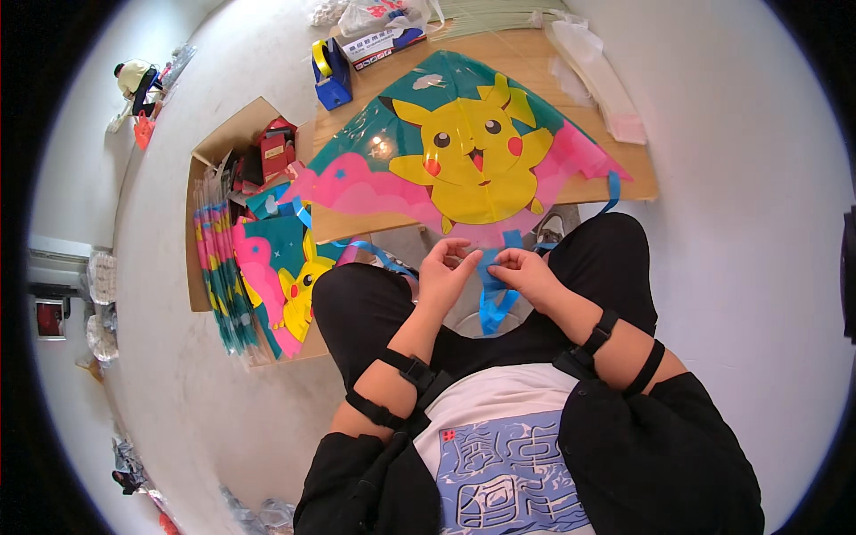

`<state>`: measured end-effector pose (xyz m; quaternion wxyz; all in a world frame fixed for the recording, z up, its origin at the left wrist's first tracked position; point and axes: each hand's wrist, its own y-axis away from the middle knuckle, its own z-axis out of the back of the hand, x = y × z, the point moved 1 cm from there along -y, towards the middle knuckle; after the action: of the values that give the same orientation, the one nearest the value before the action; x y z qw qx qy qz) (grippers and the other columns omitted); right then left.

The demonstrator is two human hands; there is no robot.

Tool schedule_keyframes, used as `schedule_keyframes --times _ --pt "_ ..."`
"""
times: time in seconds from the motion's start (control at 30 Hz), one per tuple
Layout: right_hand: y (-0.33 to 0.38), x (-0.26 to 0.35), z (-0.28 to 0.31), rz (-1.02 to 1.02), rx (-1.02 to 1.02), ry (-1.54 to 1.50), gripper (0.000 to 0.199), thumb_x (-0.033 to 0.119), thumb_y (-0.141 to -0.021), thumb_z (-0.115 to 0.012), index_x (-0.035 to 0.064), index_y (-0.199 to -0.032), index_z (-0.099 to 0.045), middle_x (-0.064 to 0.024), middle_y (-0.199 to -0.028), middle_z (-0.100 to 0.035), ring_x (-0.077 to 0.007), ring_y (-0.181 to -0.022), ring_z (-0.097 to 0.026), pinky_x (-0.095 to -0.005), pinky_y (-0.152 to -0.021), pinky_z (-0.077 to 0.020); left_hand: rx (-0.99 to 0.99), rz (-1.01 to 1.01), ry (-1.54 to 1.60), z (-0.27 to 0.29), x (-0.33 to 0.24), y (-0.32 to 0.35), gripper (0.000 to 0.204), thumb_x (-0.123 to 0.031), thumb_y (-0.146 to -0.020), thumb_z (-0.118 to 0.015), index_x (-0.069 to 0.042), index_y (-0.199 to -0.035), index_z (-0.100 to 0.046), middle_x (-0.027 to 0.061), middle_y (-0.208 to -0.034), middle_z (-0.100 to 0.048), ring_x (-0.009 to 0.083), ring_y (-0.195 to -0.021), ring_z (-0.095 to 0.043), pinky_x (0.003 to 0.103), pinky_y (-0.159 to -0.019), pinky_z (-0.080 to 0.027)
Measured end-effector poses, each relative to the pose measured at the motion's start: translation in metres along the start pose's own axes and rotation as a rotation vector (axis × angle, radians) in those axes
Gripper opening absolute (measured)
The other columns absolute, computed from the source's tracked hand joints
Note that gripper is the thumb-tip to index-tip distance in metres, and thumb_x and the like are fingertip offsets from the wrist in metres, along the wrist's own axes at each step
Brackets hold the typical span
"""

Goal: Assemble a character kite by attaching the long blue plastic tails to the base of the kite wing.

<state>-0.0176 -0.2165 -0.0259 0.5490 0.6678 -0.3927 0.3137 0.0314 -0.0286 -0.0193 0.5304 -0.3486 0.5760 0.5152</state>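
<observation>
Pinching the blue ribbon, apparently, the left hand and right hand face each other just short of the kite. Its film looks light, slippery and easily creased, best held by the margins. Knees bound the hands' room; ahead, the kite overhangs the near edge of the table.

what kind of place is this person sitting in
Probably a small kite workshop: a printed kite and tape dispenser on a wooden table, with similar printed sheets by a cardboard box.
</observation>
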Motion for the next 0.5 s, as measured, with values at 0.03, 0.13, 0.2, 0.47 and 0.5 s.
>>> schedule_keyframes --times 0.03,0.13,0.2,0.47,0.5 --pt "0.0 -0.001 0.0 0.014 0.0 -0.008 0.018 0.013 -0.092 -0.077 0.004 -0.103 -0.066 0.0009 -0.088 -0.068 -0.0068 -0.078 -0.061 -0.0233 -0.068 -0.0477 0.002 0.004 -0.003 0.001 -0.004 -0.002 0.031 -0.019 -0.089 -0.081 -0.002 -0.112 -0.069 -0.0015 -0.093 -0.068 0.0071 -0.083 -0.059 0.023 -0.074 -0.048" --pt "-0.002 -0.001 0.003 0.026 -0.002 0.007 0.018 0.012 -0.091 -0.077 0.0039 -0.103 -0.066 0.0009 -0.089 -0.068 -0.0069 -0.078 -0.061 -0.0231 -0.068 -0.0477 -0.001 -0.099 -0.166 0.0 -0.012 -0.008 0.029 -0.019 -0.089 -0.082 -0.002 -0.109 -0.071 -0.0018 -0.092 -0.067 0.0058 -0.08 -0.056 0.023 -0.071 -0.046" --pt "-0.003 -0.001 0.004 0.025 -0.006 0.031 0.019 0.013 -0.091 -0.077 0.004 -0.104 -0.067 0.0008 -0.089 -0.068 -0.007 -0.079 -0.062 -0.0229 -0.068 -0.0478 0.017 -0.059 -0.155 -0.004 -0.013 -0.012 0.021 -0.018 -0.088 -0.081 -0.003 -0.102 -0.073 -0.0019 -0.091 -0.066 0.0052 -0.077 -0.053 0.022 -0.07 -0.044" --pt "-0.005 -0.007 0.004 -0.297 -0.08 -0.28 0.046 0.036 -0.091 -0.08 0.01 -0.122 -0.058 0.0002 -0.104 -0.062 -0.0109 -0.09 -0.059 -0.0264 -0.076 -0.0485 -0.064 -0.082 -0.17 -0.011 -0.017 -0.019 0.017 -0.019 -0.088 -0.08 -0.003 -0.093 -0.075 -0.0026 -0.088 -0.055 0.0067 -0.072 -0.043 0.024 -0.065 -0.037" --pt "-0.006 -0.007 0.005 -0.3 -0.08 -0.282 0.046 0.036 -0.091 -0.08 0.01 -0.122 -0.058 0.0002 -0.104 -0.062 -0.0109 -0.09 -0.059 -0.0264 -0.076 -0.0485 -0.086 -0.146 -0.24 -0.009 -0.018 -0.02 0.017 -0.019 -0.088 -0.08 -0.003 -0.092 -0.075 -0.0024 -0.087 -0.053 0.0073 -0.071 -0.042 0.024 -0.064 -0.036"
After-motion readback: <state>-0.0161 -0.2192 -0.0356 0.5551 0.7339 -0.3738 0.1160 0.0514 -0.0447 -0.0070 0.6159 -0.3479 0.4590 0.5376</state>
